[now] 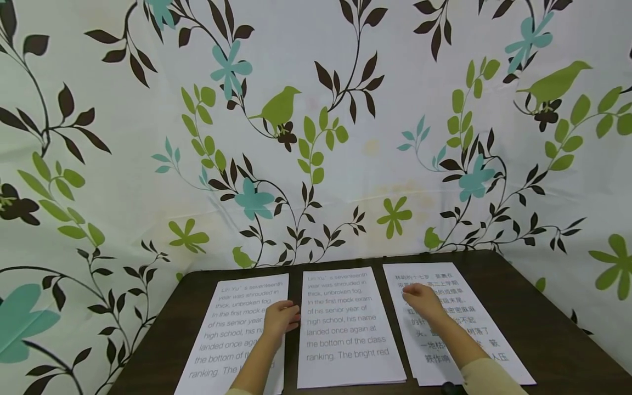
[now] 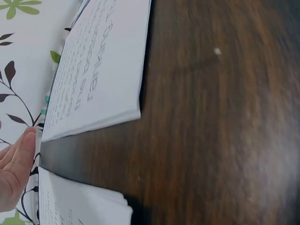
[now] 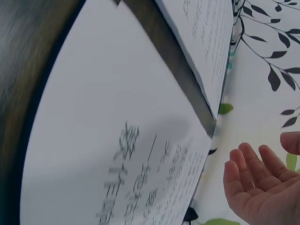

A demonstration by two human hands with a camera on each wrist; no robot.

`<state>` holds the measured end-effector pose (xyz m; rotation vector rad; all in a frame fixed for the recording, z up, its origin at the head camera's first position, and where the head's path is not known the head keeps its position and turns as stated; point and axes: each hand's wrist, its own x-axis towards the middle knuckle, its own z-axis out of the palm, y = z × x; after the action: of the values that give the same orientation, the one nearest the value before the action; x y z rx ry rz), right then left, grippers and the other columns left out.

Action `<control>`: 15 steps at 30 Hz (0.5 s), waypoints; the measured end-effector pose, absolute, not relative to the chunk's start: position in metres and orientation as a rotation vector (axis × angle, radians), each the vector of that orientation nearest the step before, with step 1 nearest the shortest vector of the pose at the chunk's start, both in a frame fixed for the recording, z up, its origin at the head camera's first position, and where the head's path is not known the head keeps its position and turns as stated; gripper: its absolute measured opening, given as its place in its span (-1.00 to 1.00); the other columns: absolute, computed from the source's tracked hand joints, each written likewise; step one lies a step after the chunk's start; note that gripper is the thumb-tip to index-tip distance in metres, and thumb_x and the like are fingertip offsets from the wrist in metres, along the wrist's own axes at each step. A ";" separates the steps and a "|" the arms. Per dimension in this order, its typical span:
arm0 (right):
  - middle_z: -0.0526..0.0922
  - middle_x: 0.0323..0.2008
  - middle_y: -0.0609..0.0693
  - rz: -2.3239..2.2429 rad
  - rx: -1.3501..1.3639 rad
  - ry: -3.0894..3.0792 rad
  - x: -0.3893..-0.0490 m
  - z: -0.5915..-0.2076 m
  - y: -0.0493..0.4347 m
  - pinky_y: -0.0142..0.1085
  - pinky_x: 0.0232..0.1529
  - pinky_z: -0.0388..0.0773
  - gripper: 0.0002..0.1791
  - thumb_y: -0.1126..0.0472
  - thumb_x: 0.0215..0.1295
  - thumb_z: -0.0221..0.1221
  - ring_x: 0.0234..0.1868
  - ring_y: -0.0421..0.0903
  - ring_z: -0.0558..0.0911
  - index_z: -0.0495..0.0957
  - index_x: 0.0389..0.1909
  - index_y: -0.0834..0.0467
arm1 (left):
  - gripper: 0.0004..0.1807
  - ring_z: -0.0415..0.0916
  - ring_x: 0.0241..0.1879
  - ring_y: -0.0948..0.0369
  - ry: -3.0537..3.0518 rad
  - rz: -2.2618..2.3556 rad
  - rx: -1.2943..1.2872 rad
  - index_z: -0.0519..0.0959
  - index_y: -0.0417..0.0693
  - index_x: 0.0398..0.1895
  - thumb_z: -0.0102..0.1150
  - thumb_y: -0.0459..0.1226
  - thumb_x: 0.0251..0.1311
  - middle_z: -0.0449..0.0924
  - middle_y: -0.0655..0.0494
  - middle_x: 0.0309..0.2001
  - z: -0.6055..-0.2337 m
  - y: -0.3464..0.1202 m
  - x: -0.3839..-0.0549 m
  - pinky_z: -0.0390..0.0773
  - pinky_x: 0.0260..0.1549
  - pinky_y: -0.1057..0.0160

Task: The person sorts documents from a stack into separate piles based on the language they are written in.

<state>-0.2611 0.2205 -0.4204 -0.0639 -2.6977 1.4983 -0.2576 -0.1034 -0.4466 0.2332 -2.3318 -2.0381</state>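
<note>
Three stacks of printed paper lie side by side on a dark wood table. My left hand (image 1: 280, 318) hovers by the right edge of the left stack (image 1: 217, 334), which bears English text; its fingers hold nothing. The middle stack (image 1: 340, 329), also in English, lies between my hands. Over the upper part of the right stack (image 1: 456, 299), printed in Chinese characters, is my right hand (image 1: 423, 300). In the right wrist view that hand (image 3: 262, 187) has loosely bent fingers, apart from the paper (image 3: 93, 93). The left wrist view shows only part of the left hand (image 2: 18, 166).
The dark table (image 1: 523, 296) has its back edge against a white cloth (image 1: 345, 181) patterned with leaves, flowers and birds. Narrow strips of wood show between the stacks. A small black object (image 1: 450, 388) sits at the front edge of the right stack.
</note>
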 end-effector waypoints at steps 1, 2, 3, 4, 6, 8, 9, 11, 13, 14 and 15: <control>0.47 -0.21 0.23 1.503 -0.064 -2.699 -0.261 -0.421 0.218 -0.10 -0.24 0.43 -0.63 0.24 0.13 -0.01 -0.23 0.09 0.48 0.37 -0.10 0.43 | -0.55 0.51 -0.31 -0.01 -2.330 -2.034 0.243 0.26 -0.55 -0.02 0.02 -0.38 0.07 0.44 -0.26 -0.25 -0.446 -0.105 -0.257 0.52 -0.37 0.16; 0.47 -0.20 0.21 1.511 -0.072 -2.697 -0.262 -0.422 0.216 -0.11 -0.24 0.43 -0.63 0.24 0.13 -0.01 -0.24 0.07 0.48 0.37 -0.10 0.42 | -0.56 0.51 -0.32 -0.01 -2.331 -2.027 0.253 0.26 -0.55 -0.03 0.02 -0.38 0.07 0.45 -0.25 -0.25 -0.446 -0.106 -0.256 0.52 -0.37 0.16; 0.47 -0.20 0.20 1.514 -0.076 -2.697 -0.262 -0.423 0.213 -0.12 -0.24 0.43 -0.64 0.25 0.12 -0.01 -0.25 0.05 0.48 0.38 -0.10 0.41 | -0.56 0.50 -0.32 0.00 -2.333 -2.020 0.259 0.27 -0.54 -0.03 0.02 -0.38 0.07 0.46 -0.25 -0.26 -0.446 -0.107 -0.255 0.52 -0.37 0.16; 0.47 -0.21 0.20 1.516 -0.079 -2.695 -0.263 -0.424 0.211 -0.12 -0.25 0.43 -0.64 0.25 0.12 -0.01 -0.27 0.04 0.49 0.38 -0.11 0.41 | -0.56 0.50 -0.32 -0.01 -2.334 -2.013 0.266 0.27 -0.54 -0.04 0.02 -0.38 0.06 0.46 -0.26 -0.26 -0.447 -0.108 -0.254 0.52 -0.37 0.16; 0.48 -0.23 0.19 1.519 -0.076 -2.702 -0.263 -0.425 0.207 -0.13 -0.27 0.43 -0.65 0.25 0.12 -0.01 -0.28 0.02 0.49 0.39 -0.12 0.41 | -0.57 0.50 -0.31 0.00 -2.346 -1.996 0.282 0.28 -0.53 -0.04 0.01 -0.37 0.06 0.47 -0.24 -0.27 -0.447 -0.109 -0.253 0.52 -0.37 0.17; 0.50 -0.25 0.17 1.523 -0.083 -2.706 -0.263 -0.427 0.202 -0.14 -0.29 0.43 -0.65 0.25 0.11 0.00 -0.30 0.01 0.50 0.40 -0.14 0.40 | -0.57 0.50 -0.32 0.00 -2.355 -1.984 0.302 0.28 -0.53 -0.05 0.01 -0.37 0.06 0.47 -0.24 -0.28 -0.448 -0.111 -0.252 0.52 -0.38 0.19; 0.50 -0.27 0.16 1.528 -0.083 -2.707 -0.262 -0.428 0.200 -0.15 -0.30 0.43 -0.65 0.25 0.11 0.01 -0.31 0.01 0.50 0.40 -0.14 0.41 | -0.57 0.50 -0.32 0.00 -2.359 -1.982 0.315 0.28 -0.54 -0.05 0.01 -0.37 0.06 0.47 -0.24 -0.29 -0.449 -0.112 -0.251 0.52 -0.39 0.19; 0.51 -0.28 0.15 1.545 -0.084 -2.704 -0.262 -0.430 0.197 -0.15 -0.30 0.45 -0.66 0.26 0.11 0.01 -0.30 0.01 0.49 0.40 -0.14 0.41 | -0.58 0.50 -0.32 -0.01 -2.368 -1.977 0.331 0.28 -0.54 -0.06 0.02 -0.37 0.06 0.47 -0.25 -0.29 -0.450 -0.113 -0.251 0.53 -0.39 0.20; 0.51 -0.28 0.15 1.564 -0.084 -2.696 -0.262 -0.432 0.194 -0.16 -0.31 0.46 -0.66 0.26 0.10 0.02 -0.29 0.02 0.50 0.40 -0.14 0.41 | -0.58 0.51 -0.33 -0.01 -2.366 -1.981 0.351 0.28 -0.55 -0.07 0.02 -0.37 0.06 0.47 -0.26 -0.30 -0.451 -0.114 -0.250 0.53 -0.40 0.19; 0.51 -0.28 0.16 1.574 -0.084 -2.692 -0.261 -0.433 0.192 -0.17 -0.31 0.46 -0.66 0.27 0.10 0.02 -0.28 0.03 0.50 0.40 -0.14 0.42 | -0.58 0.51 -0.33 -0.01 -2.363 -1.986 0.361 0.29 -0.55 -0.07 0.02 -0.37 0.05 0.48 -0.26 -0.30 -0.452 -0.114 -0.250 0.53 -0.40 0.19; 0.51 -0.27 0.17 1.582 -0.083 -2.689 -0.261 -0.434 0.191 -0.16 -0.31 0.47 -0.66 0.28 0.10 0.02 -0.28 0.04 0.50 0.40 -0.14 0.42 | -0.58 0.51 -0.33 0.00 -2.360 -1.990 0.369 0.29 -0.55 -0.07 0.03 -0.38 0.05 0.48 -0.26 -0.30 -0.453 -0.114 -0.250 0.53 -0.40 0.19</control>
<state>-0.2613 0.1912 -0.4341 -0.0826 -2.6886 1.5822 -0.2496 -0.1144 -0.4535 0.3685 -2.3600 -1.9902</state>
